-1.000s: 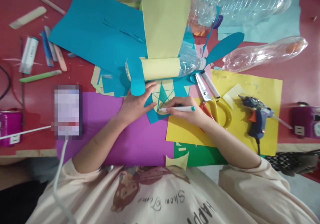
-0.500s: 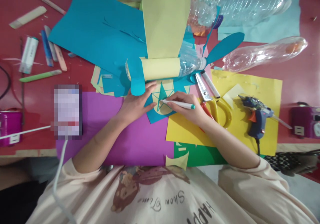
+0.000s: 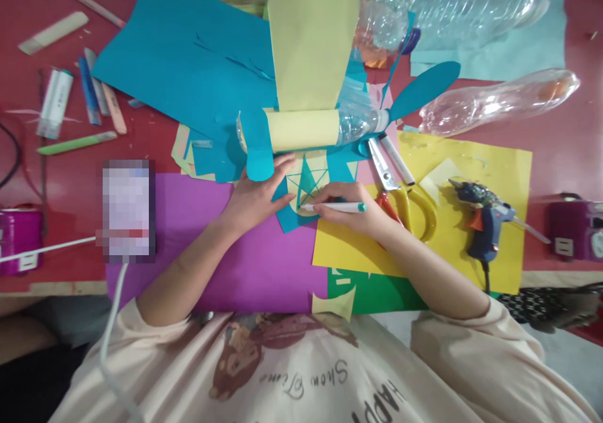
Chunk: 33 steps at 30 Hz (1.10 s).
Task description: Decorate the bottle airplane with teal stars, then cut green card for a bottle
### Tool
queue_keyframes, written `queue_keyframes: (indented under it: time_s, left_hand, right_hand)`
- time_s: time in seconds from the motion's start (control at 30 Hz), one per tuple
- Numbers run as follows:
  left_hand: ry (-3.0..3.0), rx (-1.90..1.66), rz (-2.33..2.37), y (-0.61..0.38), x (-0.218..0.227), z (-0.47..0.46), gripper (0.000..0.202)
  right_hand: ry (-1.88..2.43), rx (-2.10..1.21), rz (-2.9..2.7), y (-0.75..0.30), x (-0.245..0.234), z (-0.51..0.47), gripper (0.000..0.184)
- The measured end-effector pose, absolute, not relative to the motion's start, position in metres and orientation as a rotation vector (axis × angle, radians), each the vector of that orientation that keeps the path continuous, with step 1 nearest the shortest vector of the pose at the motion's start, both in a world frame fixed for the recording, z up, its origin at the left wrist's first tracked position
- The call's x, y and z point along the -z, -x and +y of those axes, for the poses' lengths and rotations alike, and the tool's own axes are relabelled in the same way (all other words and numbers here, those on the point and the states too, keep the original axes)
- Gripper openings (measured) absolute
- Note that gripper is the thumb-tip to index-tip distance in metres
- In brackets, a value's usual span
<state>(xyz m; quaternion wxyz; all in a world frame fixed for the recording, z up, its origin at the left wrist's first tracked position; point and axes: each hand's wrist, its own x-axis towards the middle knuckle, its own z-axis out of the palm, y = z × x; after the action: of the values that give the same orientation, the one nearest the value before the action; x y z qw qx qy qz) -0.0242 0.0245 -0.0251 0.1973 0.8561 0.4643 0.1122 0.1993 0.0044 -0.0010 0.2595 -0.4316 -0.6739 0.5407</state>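
Observation:
A white marker with a green end (image 3: 346, 207) is pinched in my right hand (image 3: 355, 206). Its tip rests near the lower left point of a star drawn on a small pale yellow paper piece (image 3: 294, 185). Part of the star is coloured in teal. My left hand (image 3: 252, 200) lies with its fingers spread at the left of that piece, fingertips on its edge. Just beyond sits a plastic bottle (image 3: 353, 123) on its side, wrapped in yellow and blue paper, with a large yellow paper wing (image 3: 313, 39) and a blue paper blade (image 3: 424, 93) at its cap end.
Scissors (image 3: 389, 184) and a glue gun (image 3: 490, 225) lie to the right on yellow paper (image 3: 509, 159). Clear bottles (image 3: 499, 102) are at the back right. Several markers (image 3: 55, 102) lie at the left, near a blurred phone (image 3: 127, 209) with a cable. Purple paper (image 3: 264, 266) is in front.
My right hand has moved the marker tip a little downward, to the star's lower left point. More of that part looks filled in. My left hand has stayed put.

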Motion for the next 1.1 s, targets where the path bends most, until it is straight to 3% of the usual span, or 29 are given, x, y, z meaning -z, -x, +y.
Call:
queue_keyframes:
  time_s: [0.3, 1.1]
  left_hand:
    - [-2.420, -0.348, 1.271, 0.0265, 0.0272, 0.0247, 0.051]
    - [-2.374, -0.306, 1.304, 0.0248, 0.0238, 0.0241, 0.053]
  right_hand:
    - [1.275, -1.332, -1.660, -0.1999, 0.0070, 0.0064, 0.016]
    - [1.181, -1.421, -1.814, -0.1997, 0.0001, 0.0047, 0.016]
